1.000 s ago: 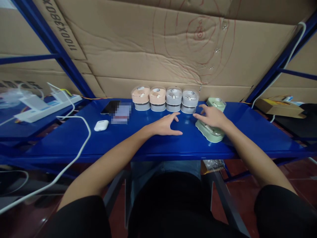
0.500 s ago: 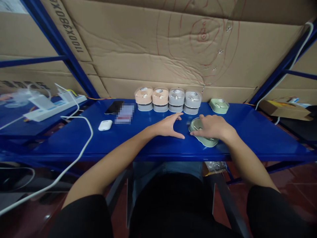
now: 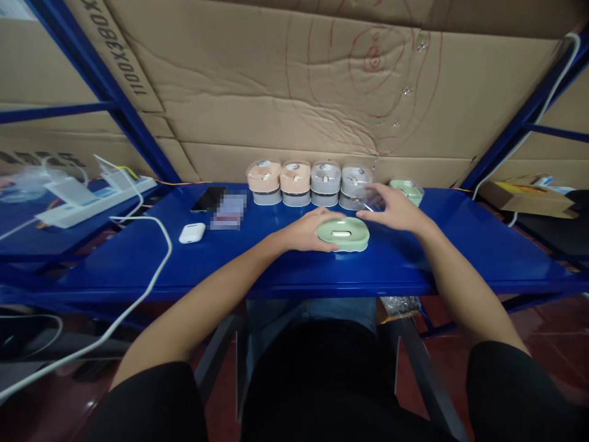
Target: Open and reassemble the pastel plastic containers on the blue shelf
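Note:
My left hand [image 3: 309, 231] grips the left end of a pale green oval box [image 3: 353, 240], thumb in front and fingers behind. The box is level on or just over the blue table, and a white oblong piece shows in the middle of its top. To its upper right, my right hand [image 3: 399, 209] pinches a clear plastic cover [image 3: 370, 197], which is blurred and hard to see against the boxes behind. Beyond my right hand, another green box [image 3: 411, 189] is partly hidden.
Along the back stand peach boxes [image 3: 294, 178] and grey boxes [image 3: 326, 178] stacked on grey ones, under clear covers. At left lie a white earphone case [image 3: 192, 232], a dark phone [image 3: 208, 199] and a white cable [image 3: 169, 245]. A cardboard wall [image 3: 257, 80] closes the back.
The green box has moved left into my left hand, turned level, and its clear cover is off. My right hand has left the box and lifted away toward the back with the cover.

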`<state>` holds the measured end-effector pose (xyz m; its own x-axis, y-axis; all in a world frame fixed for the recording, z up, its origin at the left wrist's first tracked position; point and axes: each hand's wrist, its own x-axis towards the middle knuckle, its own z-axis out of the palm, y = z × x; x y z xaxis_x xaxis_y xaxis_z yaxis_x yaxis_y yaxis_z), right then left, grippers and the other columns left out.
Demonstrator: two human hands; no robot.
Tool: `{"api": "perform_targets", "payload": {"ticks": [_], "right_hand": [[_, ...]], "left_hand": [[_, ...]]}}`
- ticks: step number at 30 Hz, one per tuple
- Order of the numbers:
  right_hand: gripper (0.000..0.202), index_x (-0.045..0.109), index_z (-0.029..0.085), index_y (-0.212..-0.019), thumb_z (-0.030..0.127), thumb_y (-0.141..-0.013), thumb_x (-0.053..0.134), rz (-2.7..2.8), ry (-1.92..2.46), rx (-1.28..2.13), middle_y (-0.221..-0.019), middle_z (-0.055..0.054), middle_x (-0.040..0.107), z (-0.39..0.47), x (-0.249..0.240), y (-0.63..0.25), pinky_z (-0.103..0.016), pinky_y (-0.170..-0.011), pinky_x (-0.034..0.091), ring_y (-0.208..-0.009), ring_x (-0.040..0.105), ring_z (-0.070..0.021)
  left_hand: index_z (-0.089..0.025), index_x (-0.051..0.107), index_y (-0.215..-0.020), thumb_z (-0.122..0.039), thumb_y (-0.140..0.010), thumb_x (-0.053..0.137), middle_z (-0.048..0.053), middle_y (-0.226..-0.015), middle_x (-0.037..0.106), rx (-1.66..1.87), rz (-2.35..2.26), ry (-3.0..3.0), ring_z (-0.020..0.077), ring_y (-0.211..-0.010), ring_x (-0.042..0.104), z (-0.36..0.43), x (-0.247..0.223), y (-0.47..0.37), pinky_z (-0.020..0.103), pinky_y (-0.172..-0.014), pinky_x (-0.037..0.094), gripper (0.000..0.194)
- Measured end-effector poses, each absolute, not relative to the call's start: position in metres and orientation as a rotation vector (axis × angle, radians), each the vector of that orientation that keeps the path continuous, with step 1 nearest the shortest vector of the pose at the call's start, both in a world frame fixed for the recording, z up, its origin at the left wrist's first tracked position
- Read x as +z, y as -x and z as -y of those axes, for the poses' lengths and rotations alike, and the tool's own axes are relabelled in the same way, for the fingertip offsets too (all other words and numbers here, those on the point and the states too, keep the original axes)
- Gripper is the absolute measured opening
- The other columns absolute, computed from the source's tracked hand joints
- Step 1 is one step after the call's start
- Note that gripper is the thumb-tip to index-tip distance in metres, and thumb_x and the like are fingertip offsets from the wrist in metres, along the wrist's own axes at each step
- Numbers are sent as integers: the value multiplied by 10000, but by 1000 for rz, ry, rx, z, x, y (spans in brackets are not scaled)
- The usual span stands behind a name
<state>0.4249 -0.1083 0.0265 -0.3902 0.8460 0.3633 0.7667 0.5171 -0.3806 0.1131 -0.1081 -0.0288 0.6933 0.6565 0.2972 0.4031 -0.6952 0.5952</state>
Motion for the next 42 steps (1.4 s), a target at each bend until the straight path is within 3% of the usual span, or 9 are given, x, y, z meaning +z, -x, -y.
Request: {"api": "perform_targets", "payload": {"ticks": [2,5,12,17,23,29,37,39,42], "right_hand": [[914,699,192,-1549,786,-870,848,2257,1576,203,-1323,-203,846,97,27,-444,-599,-1041,648,-1166,811,-437],[842,751,196,-1443,821,-882,805,2332,1836,263,-1251,-183,861,84,23,-462,-544,-1011,655,-1115,824,-413],[930,721,167,-1488,846,-859,806,2459,1899,168,-1354,-227,820,80,11,-461,-549,-1048,648,-1218,795,-445],[970,746,205,-1499,831,-774,900,2465,1910,193,-1428,-230,801,77,9,-469,-618,-1054,669,-1275,781,-484],[872,769,209,-1458,736,-780,920,2437,1940,234,-1354,-197,841,79,17,-474,-603,-1030,684,-1235,806,-464],[928,721,116,-1511,763,-856,841,2322,1931,93,-1397,-265,806,86,25,-466,-593,-1081,653,-1282,784,-487],[932,704,133,-1536,772,-871,840,2283,1900,65,-1384,-260,804,85,20,-463,-584,-1036,651,-1254,780,-486],[959,691,129,-1563,764,-864,856,2273,1865,60,-1376,-259,802,86,20,-461,-581,-1038,644,-1236,779,-479],[1011,657,148,-1628,755,-851,880,2269,1698,44,-1363,-233,796,92,21,-456,-575,-1068,626,-1224,767,-450]], "left_hand": [[-340,859,-1406,-533,-839,953,117,-1463,672,635,-825,-2455,386,-1394,676,110,-27,-113,636,-1317,490,606],[-311,915,-1290,-548,-926,870,136,-1458,665,644,-836,-2451,388,-1428,657,112,-25,-113,632,-1313,499,437],[-192,892,-1178,-669,-1014,691,172,-1462,660,758,-1087,-2445,382,-1400,673,102,-7,-88,581,-1303,506,543],[-221,858,-988,-670,-863,794,132,-1218,706,622,-1360,-2493,353,-1132,725,80,1,-52,586,-1166,573,470],[-253,769,-882,-656,-727,874,77,-1017,723,490,-1363,-2513,326,-1039,699,68,0,-41,534,-1055,582,444],[-244,754,-1049,-626,-886,830,116,-1314,720,858,-1019,-2525,359,-1319,679,103,6,-81,559,-1231,518,423],[-246,772,-1185,-582,-858,891,137,-1535,633,548,-900,-2514,389,-1380,690,125,-13,-118,584,-1270,518,484],[-255,755,-1293,-583,-823,924,141,-1552,649,544,-908,-2502,416,-1424,670,122,-17,-117,612,-1283,507,597],[-265,602,-1600,-592,-762,982,176,-1613,649,591,-909,-2436,465,-1507,624,117,-20,-116,650,-1289,495,977]]}}
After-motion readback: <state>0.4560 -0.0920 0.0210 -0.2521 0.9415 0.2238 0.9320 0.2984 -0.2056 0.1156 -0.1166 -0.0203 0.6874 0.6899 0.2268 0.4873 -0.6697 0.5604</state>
